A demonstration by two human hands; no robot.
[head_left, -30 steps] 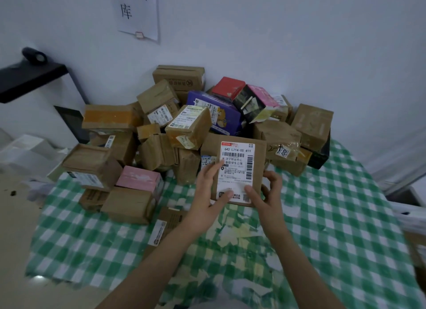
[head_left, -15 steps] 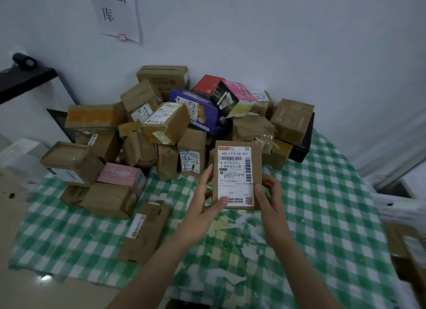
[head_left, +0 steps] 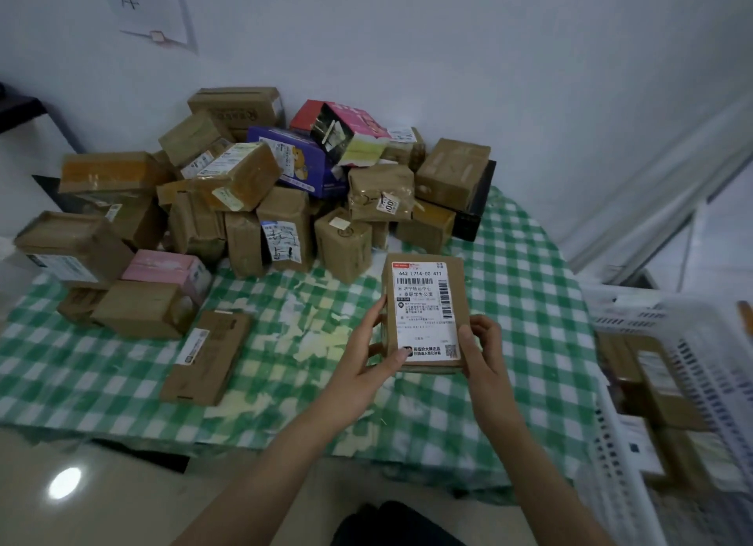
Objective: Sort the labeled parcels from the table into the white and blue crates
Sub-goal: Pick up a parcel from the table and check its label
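I hold a flat brown parcel (head_left: 423,313) with a white shipping label facing me, above the green checked table (head_left: 509,301). My left hand (head_left: 366,358) grips its left edge and lower corner. My right hand (head_left: 483,350) grips its right edge. A heap of brown, pink, purple and red parcels (head_left: 260,195) fills the far half of the table against the wall. A white crate (head_left: 692,366) stands at the right edge of the view with several brown parcels inside. No blue crate is in view.
A flat brown parcel (head_left: 208,354) lies alone near the table's front left. A pink box (head_left: 163,266) sits on a brown one at the left. A paper sign (head_left: 150,8) hangs on the wall. Pale floor (head_left: 81,496) lies below the table's front edge.
Both hands have pulled the labeled parcel away from the heap, toward me and to the right. The view has swung right, bringing the white crate into sight.
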